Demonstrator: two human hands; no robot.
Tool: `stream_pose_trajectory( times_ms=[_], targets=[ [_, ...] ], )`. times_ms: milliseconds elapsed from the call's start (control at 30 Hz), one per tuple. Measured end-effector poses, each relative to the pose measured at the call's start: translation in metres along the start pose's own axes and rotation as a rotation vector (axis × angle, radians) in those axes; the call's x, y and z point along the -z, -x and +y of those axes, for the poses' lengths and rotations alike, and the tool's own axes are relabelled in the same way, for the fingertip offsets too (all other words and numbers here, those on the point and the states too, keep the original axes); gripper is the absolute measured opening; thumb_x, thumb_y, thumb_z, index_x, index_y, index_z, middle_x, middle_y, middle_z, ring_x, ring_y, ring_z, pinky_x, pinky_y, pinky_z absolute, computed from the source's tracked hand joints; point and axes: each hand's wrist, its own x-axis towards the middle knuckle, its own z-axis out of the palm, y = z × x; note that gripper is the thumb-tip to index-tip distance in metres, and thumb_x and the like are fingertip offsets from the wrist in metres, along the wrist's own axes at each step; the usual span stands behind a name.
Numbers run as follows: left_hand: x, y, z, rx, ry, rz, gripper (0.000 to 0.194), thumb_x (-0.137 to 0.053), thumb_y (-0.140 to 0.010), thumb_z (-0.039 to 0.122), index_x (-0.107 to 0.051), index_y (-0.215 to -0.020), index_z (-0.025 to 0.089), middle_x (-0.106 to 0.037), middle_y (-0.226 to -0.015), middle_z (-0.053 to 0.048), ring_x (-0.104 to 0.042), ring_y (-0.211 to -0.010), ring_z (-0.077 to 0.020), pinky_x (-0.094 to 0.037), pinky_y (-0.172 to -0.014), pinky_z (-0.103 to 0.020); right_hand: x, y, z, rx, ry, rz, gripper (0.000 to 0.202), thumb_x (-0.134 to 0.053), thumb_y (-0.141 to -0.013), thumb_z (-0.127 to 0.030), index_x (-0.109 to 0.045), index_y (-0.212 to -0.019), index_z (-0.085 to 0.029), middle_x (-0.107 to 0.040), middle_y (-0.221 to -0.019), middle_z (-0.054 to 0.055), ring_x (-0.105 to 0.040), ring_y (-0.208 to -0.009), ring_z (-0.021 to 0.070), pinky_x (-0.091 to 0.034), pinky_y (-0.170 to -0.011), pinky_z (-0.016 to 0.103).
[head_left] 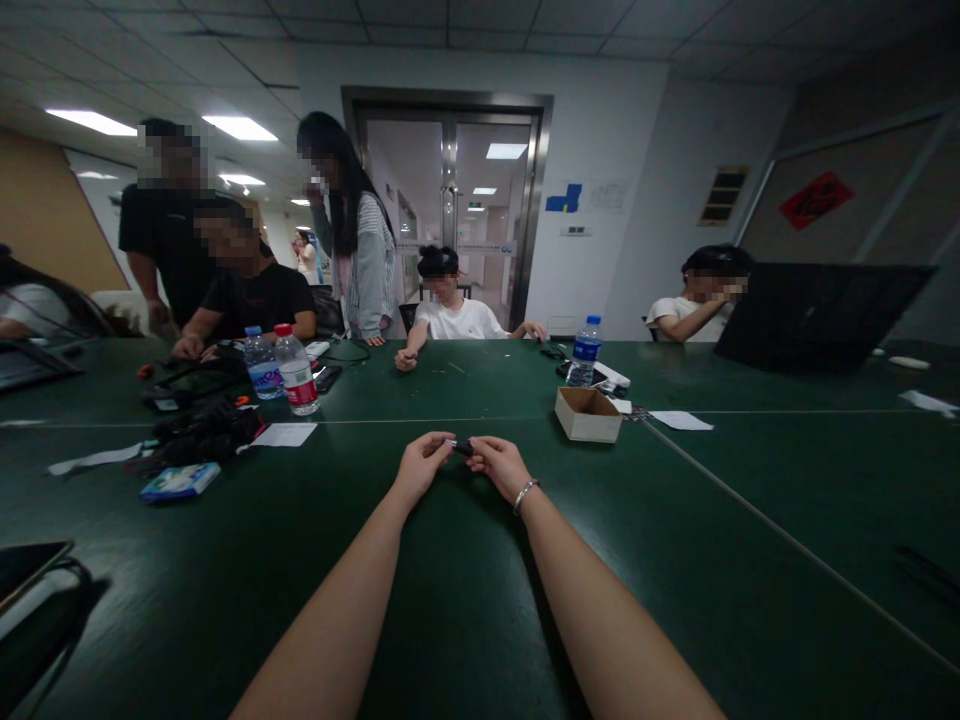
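A small black object (pixel 463 448) is held between my two hands above the green table (pixel 465 395). The fingers of my left hand (pixel 424 468) pinch its left end, where a light-coloured tip shows. My right hand (pixel 501 465), with a silver bracelet (pixel 526 496) at the wrist, grips its right end. The object is too small to tell what it is. To the right of my hands stands an open cardboard box (pixel 588 425), not touched by either hand.
Two bottles (pixel 297 372) stand at the left, near tangled black gear (pixel 202 435) and a blue-white packet (pixel 180 481). Another bottle (pixel 586 352) is behind the box, with white papers (pixel 681 420) beside it. Several people sit or stand beyond. A black monitor (pixel 821 315) is at the right.
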Motion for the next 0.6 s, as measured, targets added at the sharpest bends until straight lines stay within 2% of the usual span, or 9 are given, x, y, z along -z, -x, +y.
stream_pose_trajectory(
  times_ms=[167,300,600],
  targets=[
    [-0.0019,-0.0028,-0.0029,0.036,-0.012,0.061,0.043,-0.068,-0.061,0.051,-0.064,-0.081,0.013,-0.062,-0.073,-0.005,-0.057,-0.066,-0.0142,-0.046,-0.062,-0.025,0.0016,-0.0009,0.0018,0.023,0.012,-0.021,0.035,-0.082,-0.056,-0.03,-0.066,-0.079,-0.009,-0.063,-0.064,0.006,-0.06,-0.055,0.0125,-0.049,-0.049,0.02],
    [-0.0025,-0.0025,-0.0036,0.035,-0.128,0.129,0.043,-0.062,-0.065,0.057,-0.059,-0.067,0.015,-0.054,-0.058,0.0,-0.049,-0.051,-0.0108,-0.039,-0.051,-0.022,0.0008,-0.0002,0.0009,0.034,0.037,-0.048,0.035,-0.081,-0.057,-0.027,-0.067,-0.085,-0.01,-0.065,-0.07,0.006,-0.061,-0.058,0.0123,-0.052,-0.053,0.02],
    [-0.0013,-0.0005,0.0002,0.042,-0.399,0.222,0.052,-0.047,-0.073,0.065,-0.057,-0.054,0.017,-0.052,-0.051,0.0,-0.045,-0.048,-0.0131,-0.03,-0.047,-0.023,-0.0003,0.0044,-0.002,0.056,0.078,-0.089,0.039,-0.081,-0.054,-0.022,-0.068,-0.09,-0.013,-0.063,-0.084,0.005,-0.061,-0.072,0.0135,-0.052,-0.066,0.022]
  ],
)
